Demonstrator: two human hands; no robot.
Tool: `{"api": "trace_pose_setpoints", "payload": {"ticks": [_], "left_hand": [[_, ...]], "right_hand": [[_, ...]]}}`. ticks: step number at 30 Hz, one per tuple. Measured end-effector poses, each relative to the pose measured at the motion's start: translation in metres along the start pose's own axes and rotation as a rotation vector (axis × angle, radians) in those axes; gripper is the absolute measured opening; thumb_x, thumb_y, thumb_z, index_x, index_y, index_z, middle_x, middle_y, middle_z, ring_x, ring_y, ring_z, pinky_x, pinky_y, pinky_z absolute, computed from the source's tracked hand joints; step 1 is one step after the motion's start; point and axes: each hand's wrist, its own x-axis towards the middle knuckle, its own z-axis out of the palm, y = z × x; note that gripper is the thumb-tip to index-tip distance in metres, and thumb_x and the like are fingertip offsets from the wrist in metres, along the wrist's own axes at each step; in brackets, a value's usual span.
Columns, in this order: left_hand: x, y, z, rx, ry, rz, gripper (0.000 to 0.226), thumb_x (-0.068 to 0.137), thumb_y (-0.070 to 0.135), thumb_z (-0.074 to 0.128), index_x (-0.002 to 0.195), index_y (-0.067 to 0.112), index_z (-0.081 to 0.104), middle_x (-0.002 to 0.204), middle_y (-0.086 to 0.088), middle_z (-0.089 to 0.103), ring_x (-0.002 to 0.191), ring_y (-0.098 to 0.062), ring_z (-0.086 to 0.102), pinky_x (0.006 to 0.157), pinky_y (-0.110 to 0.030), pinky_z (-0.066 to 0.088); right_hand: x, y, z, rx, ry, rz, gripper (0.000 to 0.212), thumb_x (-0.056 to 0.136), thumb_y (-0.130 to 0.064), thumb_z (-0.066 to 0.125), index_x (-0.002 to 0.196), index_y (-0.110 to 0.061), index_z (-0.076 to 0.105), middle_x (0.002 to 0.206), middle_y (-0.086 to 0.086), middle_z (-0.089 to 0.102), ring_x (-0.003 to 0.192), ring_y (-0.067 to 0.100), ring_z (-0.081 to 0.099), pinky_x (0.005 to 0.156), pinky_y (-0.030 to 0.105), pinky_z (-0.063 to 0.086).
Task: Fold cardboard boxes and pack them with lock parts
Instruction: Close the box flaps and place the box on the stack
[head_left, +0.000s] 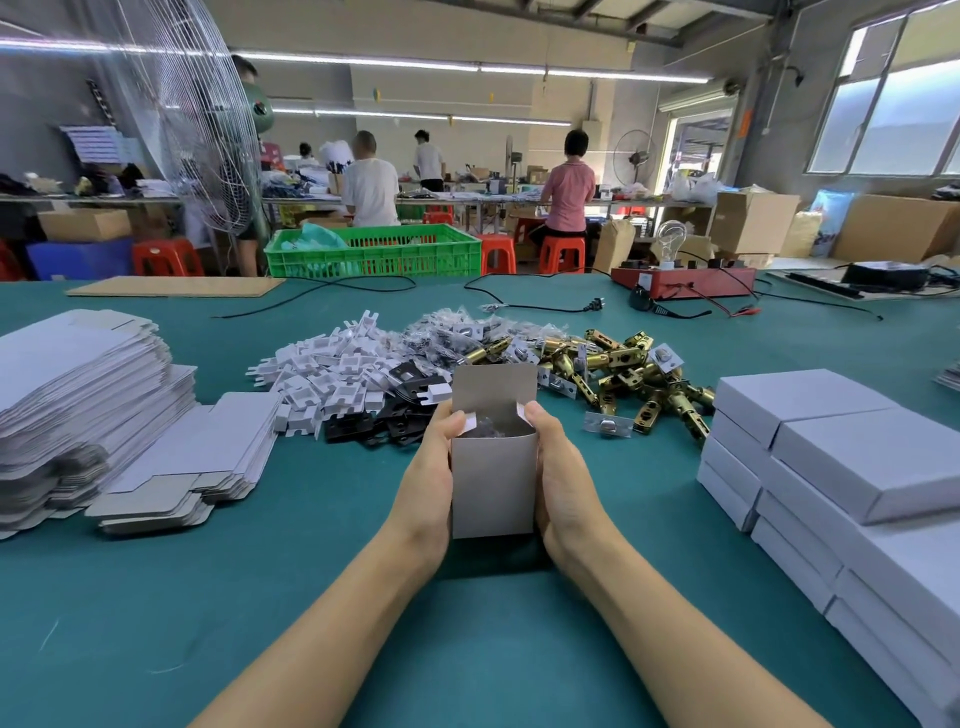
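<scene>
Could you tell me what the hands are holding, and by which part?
Both hands grip one open cardboard box: left hand and right hand on opposite side walls.

Green-topped table (363, 597) under flat box blanks (78, 395), white clips (322, 369), brass latches (623, 374), stacked white boxes (831, 467).

Bare forearms, unadorned hands (496, 467), no sleeves.
</scene>
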Motion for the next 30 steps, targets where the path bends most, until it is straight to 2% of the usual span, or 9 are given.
{"api": "trace_pose_setpoints", "payload": {"ticks": [3,7,12,15,18,20,23,27,30], "left_hand": [[0.001,0.006,0.002,-0.046,-0.036,0.027,0.042,0.097,0.017,0.038,0.093,0.038,0.074,0.098,0.001,0.075,0.075,-0.011,0.070,0.059,-0.025,0.056],[0.002,0.011,0.002,-0.039,-0.026,0.079,0.047,0.095,0.008,0.036,0.091,0.035,0.074,0.096,0.000,0.075,0.075,-0.012,0.069,0.062,-0.026,0.056],[0.005,0.013,0.002,-0.056,-0.002,0.092,0.049,0.094,0.002,0.038,0.083,0.031,0.076,0.092,-0.002,0.074,0.074,-0.013,0.068,0.063,-0.024,0.055],[0.004,0.015,0.002,-0.065,0.013,0.097,0.049,0.094,0.000,0.039,0.079,0.028,0.077,0.086,-0.002,0.074,0.071,-0.012,0.067,0.062,-0.023,0.054],[0.002,0.014,0.004,-0.080,0.047,0.124,0.050,0.094,-0.002,0.041,0.073,0.025,0.076,0.077,-0.002,0.074,0.062,-0.010,0.066,0.054,-0.020,0.054],[0.002,0.014,0.005,-0.094,0.064,0.130,0.050,0.094,-0.003,0.041,0.070,0.024,0.075,0.074,-0.003,0.073,0.060,-0.011,0.067,0.053,-0.020,0.054],[0.002,0.014,0.004,-0.090,0.094,0.124,0.048,0.092,-0.003,0.042,0.068,0.023,0.073,0.073,-0.003,0.073,0.060,-0.012,0.067,0.052,-0.021,0.053],[0.002,0.014,0.004,-0.054,0.111,0.142,0.044,0.092,-0.003,0.044,0.067,0.019,0.074,0.076,-0.004,0.074,0.068,-0.013,0.069,0.056,-0.021,0.054],[-0.001,0.015,0.005,-0.052,0.097,0.138,0.035,0.088,0.004,0.047,0.066,0.016,0.073,0.077,-0.005,0.074,0.069,-0.013,0.069,0.056,-0.020,0.053]], "right_hand": [[0.003,-0.007,0.001,-0.030,0.036,-0.089,0.030,0.078,-0.041,0.055,0.103,-0.031,0.068,0.105,0.003,0.072,0.097,0.027,0.068,0.080,0.044,0.055],[0.004,-0.016,0.000,-0.078,-0.001,-0.228,0.031,0.084,-0.020,0.049,0.099,-0.043,0.063,0.095,-0.001,0.071,0.080,0.013,0.066,0.062,0.026,0.053],[0.002,-0.020,0.003,-0.101,-0.014,-0.288,0.042,0.096,-0.001,0.037,0.092,-0.031,0.066,0.089,-0.004,0.069,0.076,0.012,0.058,0.062,0.023,0.050],[0.001,-0.024,0.005,-0.065,-0.003,-0.285,0.050,0.096,0.001,0.036,0.084,-0.033,0.070,0.087,-0.003,0.071,0.073,0.010,0.061,0.059,0.021,0.051],[-0.002,-0.023,0.009,0.014,0.076,-0.311,0.038,0.090,-0.006,0.041,0.078,-0.023,0.073,0.081,0.003,0.071,0.074,0.016,0.062,0.058,0.023,0.050],[-0.005,-0.020,0.014,0.073,0.137,-0.326,0.029,0.082,-0.019,0.045,0.078,-0.015,0.074,0.084,0.011,0.071,0.077,0.024,0.063,0.065,0.030,0.050],[-0.011,-0.016,0.021,0.024,0.173,-0.419,0.043,0.083,-0.034,0.047,0.087,0.002,0.071,0.093,0.022,0.070,0.086,0.036,0.063,0.079,0.042,0.050],[-0.017,-0.016,0.025,-0.110,0.215,-0.579,0.035,0.090,-0.031,0.051,0.069,-0.004,0.060,0.065,-0.007,0.061,0.065,0.003,0.056,0.065,0.011,0.043],[-0.018,-0.016,0.026,-0.112,0.221,-0.579,0.032,0.089,-0.030,0.052,0.067,-0.006,0.057,0.061,-0.010,0.056,0.062,0.000,0.051,0.061,0.006,0.039]]}}
